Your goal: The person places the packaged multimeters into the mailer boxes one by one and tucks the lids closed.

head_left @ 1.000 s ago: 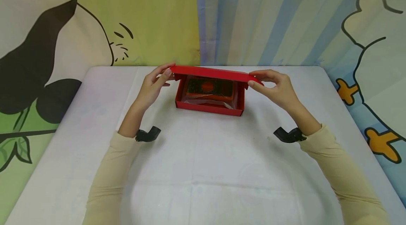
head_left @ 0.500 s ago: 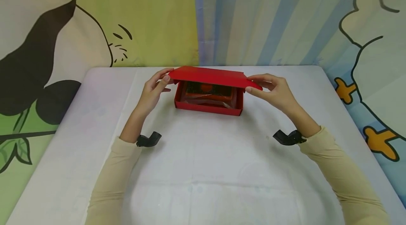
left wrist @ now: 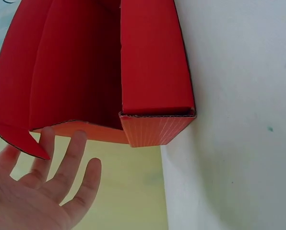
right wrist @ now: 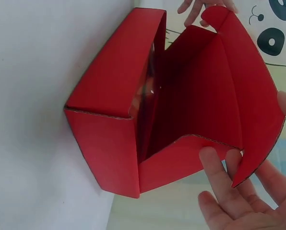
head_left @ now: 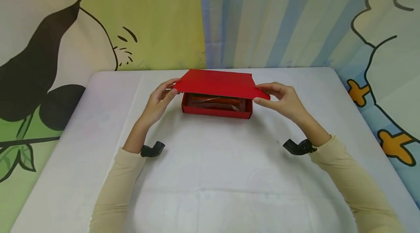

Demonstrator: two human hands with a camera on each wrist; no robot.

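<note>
A red cardboard box (head_left: 214,111) stands toward the back of the table, its attached lid (head_left: 219,83) tilted partway down over it. Through the front gap a clear-wrapped packet (head_left: 216,101) with an orange-red edge shows inside; its top is mostly hidden. My left hand (head_left: 156,103) holds the lid's left front corner between thumb and fingers. At the opposite corner my right hand (head_left: 288,102) pinches the lid, thumb at the front flap (right wrist: 256,105) and fingers by the side flap (right wrist: 186,155). The left wrist view shows the left side flap (left wrist: 80,128) touching my fingertips.
A white cloth covers the table (head_left: 210,174). Behind it hangs a curtain (head_left: 144,21) with yellow and blue-striped areas and cartoon animals. Black curved pieces sit at both wrists, the left one (head_left: 152,150) and the right one (head_left: 298,147).
Both hands have brought the lid's front edge down and toward me. The lid's top now shows more, and the packet is covered further. The box has stayed in place.
</note>
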